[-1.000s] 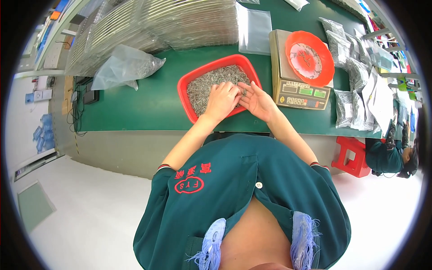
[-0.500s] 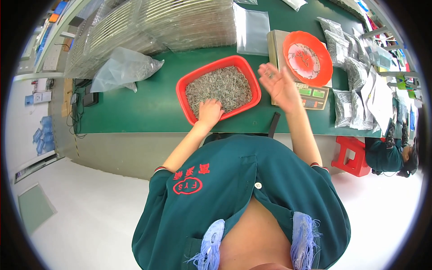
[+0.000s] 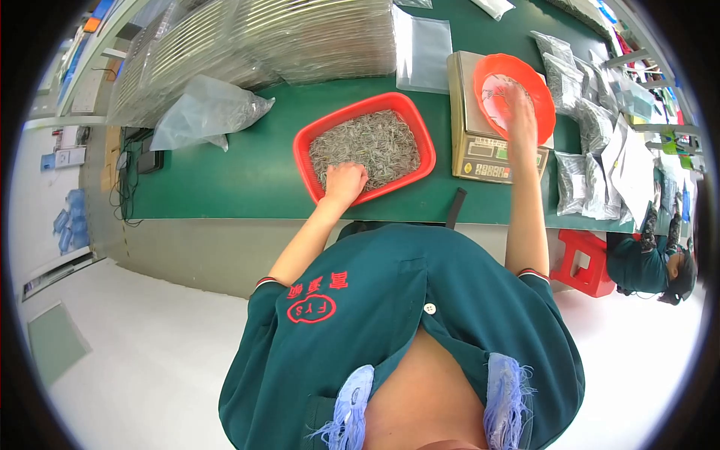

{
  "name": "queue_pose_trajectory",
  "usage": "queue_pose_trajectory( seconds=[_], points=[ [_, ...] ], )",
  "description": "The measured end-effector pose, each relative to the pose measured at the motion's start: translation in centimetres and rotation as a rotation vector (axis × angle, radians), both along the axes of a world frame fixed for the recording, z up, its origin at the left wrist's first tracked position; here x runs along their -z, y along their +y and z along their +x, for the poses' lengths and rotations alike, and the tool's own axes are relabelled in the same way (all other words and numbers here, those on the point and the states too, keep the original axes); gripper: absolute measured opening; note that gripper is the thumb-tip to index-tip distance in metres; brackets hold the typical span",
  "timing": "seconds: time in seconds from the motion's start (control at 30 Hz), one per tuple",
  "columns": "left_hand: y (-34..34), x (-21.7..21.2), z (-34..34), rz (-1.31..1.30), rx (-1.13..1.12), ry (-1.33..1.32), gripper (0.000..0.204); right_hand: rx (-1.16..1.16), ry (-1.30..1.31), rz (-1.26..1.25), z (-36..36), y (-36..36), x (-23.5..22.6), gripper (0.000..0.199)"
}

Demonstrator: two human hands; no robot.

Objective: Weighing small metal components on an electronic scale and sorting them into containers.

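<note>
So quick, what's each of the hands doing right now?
Left hand: closed in a fist, in the red tray of small grey pieces.
Right hand: open over the orange bowl on the scale.

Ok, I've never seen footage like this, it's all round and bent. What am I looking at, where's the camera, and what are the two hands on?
No machine here: a person works with bare hands. The single picture comes from a wide fisheye camera on their head, looking down, so straight edges curve and the green shirt fills the bottom.

The left hand rests in a red tray full of small grey slivers. The right hand reaches into an orange bowl sitting on a weighing scale; whether it holds anything I cannot tell.

All this stands on a green table. Clear plastic bags lie on the left, filled packets on the right. Another person is at the right edge beside a red stool.
</note>
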State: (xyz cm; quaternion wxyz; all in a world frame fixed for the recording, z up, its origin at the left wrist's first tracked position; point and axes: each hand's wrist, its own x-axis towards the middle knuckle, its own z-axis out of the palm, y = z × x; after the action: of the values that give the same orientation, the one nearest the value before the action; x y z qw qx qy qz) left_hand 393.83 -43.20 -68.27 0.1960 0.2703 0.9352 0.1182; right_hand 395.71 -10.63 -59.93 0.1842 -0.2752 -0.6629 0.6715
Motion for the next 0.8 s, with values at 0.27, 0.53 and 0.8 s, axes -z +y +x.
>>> queue_pose_trajectory(
  seconds=[0.27, 0.53, 0.8],
  points=[
    [2.9, -4.2, -1.4, 0.406, -0.179, -0.131, 0.017, -0.484, -0.291, -0.906, 1.8, -12.0, 5.3, 0.059],
    [2.8, -1.8, -2.0, 0.275, -0.119, 0.130, 0.016, -0.272, -0.256, -1.343, 2.1, -12.8, 5.9, 0.040],
    [3.5, 0.3, -0.1, 0.061, 0.072, 0.127, 0.012, -0.260, -0.178, -1.290, 2.4, -11.5, 5.2, 0.042]
  ],
)
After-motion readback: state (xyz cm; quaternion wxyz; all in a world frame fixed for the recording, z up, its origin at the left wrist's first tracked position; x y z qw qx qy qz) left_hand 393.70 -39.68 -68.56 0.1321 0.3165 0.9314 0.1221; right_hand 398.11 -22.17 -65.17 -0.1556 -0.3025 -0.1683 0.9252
